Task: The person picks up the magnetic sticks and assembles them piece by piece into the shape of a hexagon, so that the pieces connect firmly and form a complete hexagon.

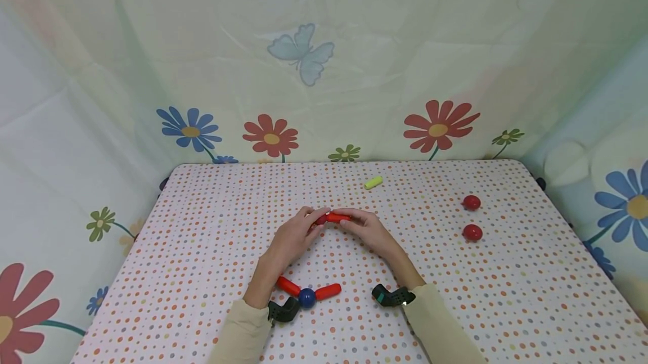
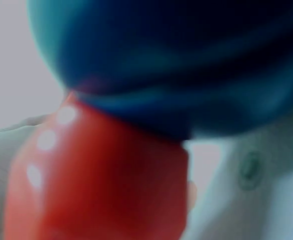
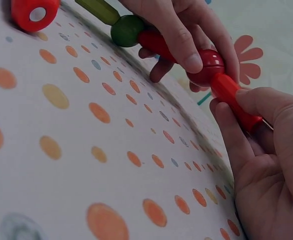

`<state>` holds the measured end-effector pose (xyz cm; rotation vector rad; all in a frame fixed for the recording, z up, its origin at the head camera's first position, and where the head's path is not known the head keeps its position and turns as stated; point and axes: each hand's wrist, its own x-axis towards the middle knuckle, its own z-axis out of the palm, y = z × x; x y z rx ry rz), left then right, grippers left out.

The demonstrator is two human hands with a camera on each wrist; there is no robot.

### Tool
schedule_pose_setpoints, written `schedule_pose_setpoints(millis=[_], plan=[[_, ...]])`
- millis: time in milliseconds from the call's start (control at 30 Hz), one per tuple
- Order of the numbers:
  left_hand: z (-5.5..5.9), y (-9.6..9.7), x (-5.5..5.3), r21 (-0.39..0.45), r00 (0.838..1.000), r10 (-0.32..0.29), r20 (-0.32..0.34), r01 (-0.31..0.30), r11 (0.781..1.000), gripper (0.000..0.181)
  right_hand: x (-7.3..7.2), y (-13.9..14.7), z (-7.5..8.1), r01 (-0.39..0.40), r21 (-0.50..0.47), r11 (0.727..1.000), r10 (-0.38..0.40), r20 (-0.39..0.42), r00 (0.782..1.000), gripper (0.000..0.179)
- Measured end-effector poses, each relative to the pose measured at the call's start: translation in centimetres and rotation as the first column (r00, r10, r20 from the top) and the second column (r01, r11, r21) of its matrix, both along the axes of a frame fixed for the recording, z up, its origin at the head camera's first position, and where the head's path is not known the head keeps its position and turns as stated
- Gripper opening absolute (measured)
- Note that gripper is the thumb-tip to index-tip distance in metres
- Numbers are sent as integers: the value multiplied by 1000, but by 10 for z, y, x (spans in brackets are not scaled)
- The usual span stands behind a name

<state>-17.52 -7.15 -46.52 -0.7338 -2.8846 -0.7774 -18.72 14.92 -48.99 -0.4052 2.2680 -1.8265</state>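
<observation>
My left hand [image 1: 291,237] pinches a glossy red ball [image 3: 205,69] between thumb and fingers. An orange-red stick [image 3: 236,102] meets that ball, gripped by the thumb and fingers of my right hand [image 1: 372,234]. From the ball's other side, partly behind the left hand, a darker red stick [image 3: 157,45] leads to a green ball [image 3: 128,31] with an olive-green stick [image 3: 99,10]. Under my left wrist lies a blue ball [image 1: 306,297] with a red stick [image 1: 328,291] and another red stick [image 1: 288,286] attached; it looms close and blurred in the left wrist view.
A yellow-green stick [image 1: 373,183] lies toward the back of the dotted table [image 1: 202,201]. Off to the right sit a red ball [image 1: 472,202] and, nearer, a second red ball [image 1: 473,233]. A flowered curtain [image 1: 354,105] stands behind the table.
</observation>
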Motion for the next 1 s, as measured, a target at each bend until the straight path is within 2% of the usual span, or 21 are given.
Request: schedule_pose_setpoints(millis=[267,500,733,1000], plan=[[-1,1,-1,56,997,79,-2,-79,995,39,-2,0,0,50,-54,997,-49,25,998,39],[-1,1,-3,59,990,140,-26,-138,989,37,-2,-1,3,40,-81,996,-36,43,998,39],[-2,1,-3,64,987,163,-10,-162,985,38,-1,-2,6,24,-121,992,-16,70,997,39],[-1,1,-2,75,985,170,10,-170,983,37,1,-1,6,24,-112,993,-17,62,998,39]])
